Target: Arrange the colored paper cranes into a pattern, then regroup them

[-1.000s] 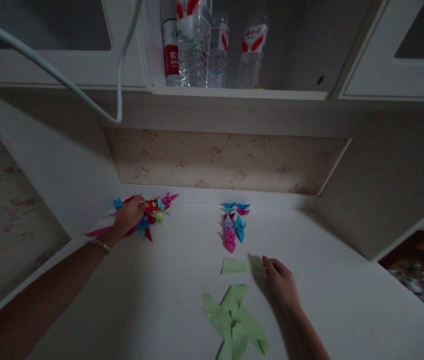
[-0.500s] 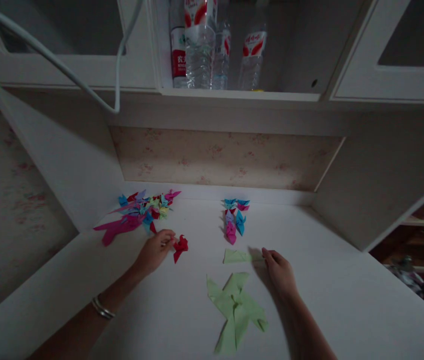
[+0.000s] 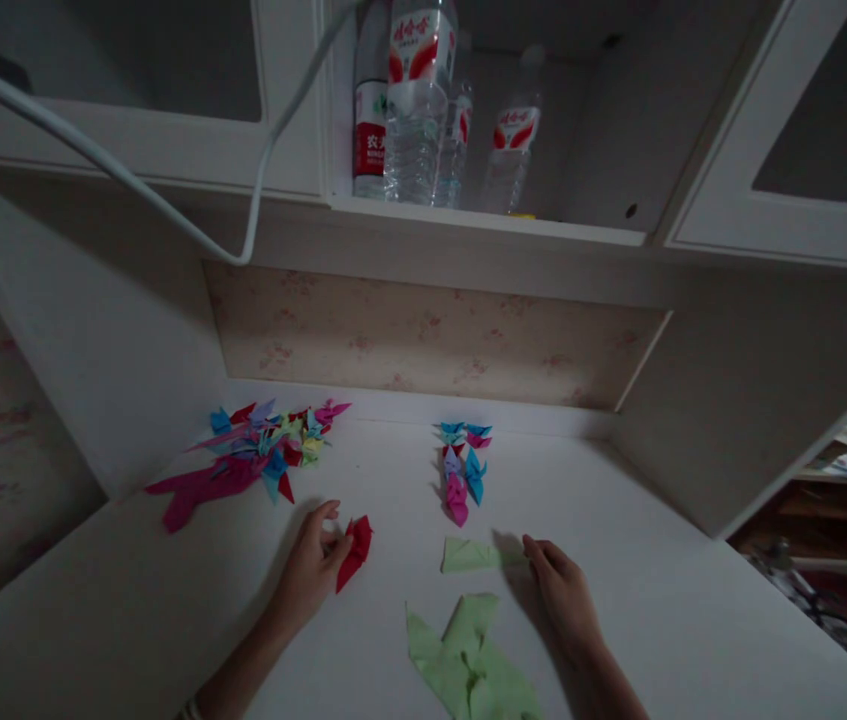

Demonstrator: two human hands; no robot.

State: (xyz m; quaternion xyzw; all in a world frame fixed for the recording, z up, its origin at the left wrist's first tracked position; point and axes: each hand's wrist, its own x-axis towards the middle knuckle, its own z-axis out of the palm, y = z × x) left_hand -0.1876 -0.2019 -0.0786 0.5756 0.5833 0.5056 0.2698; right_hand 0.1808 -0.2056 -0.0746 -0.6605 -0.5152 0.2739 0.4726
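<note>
My left hand (image 3: pixel 308 560) has its thumb against a red folded-paper figure (image 3: pixel 355 552), fingers curled around its left side; the exact grip is partly hidden. With thumb and finger pinched, my right hand (image 3: pixel 556 580) holds the right end of a flat light-green folded paper piece (image 3: pixel 468 554) lying on the table. Below it lies a larger light-green folded paper shape (image 3: pixel 468 655) with pointed arms, cut off by the lower edge of view. Behind the pieces stands a small group of blue, purple and pink origami figures (image 3: pixel 457 495).
A heap of colourful origami (image 3: pixel 243 470) lies at the back left of the white table (image 3: pixel 663 600). Plastic bottles (image 3: pixel 415 140) stand on the shelf above. A white cable (image 3: pixel 168 205) hangs at the upper left. Side panels (image 3: pixel 753 400) bound the table.
The view has tilted up, so the table sits lower in it. My left hand has turned the red figure and brought it nearer. My right hand still pinches the green piece.
</note>
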